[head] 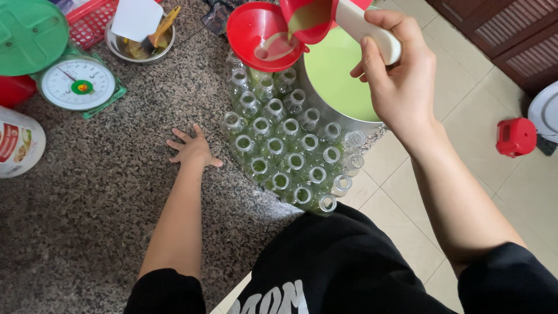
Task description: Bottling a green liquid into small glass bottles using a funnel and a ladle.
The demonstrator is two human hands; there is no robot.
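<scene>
Many bottles (289, 152) on granite counter (99, 192)

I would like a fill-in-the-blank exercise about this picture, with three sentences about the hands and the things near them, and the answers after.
1. The right hand tilts a red scoop by its white handle, pouring pale green liquid into a red ____.
2. The left hand lies flat, fingers spread, on the speckled ____ counter.
3. The clear glass bottles beside the left hand stand upright and have no ____.

Answers: funnel; granite; caps
</scene>
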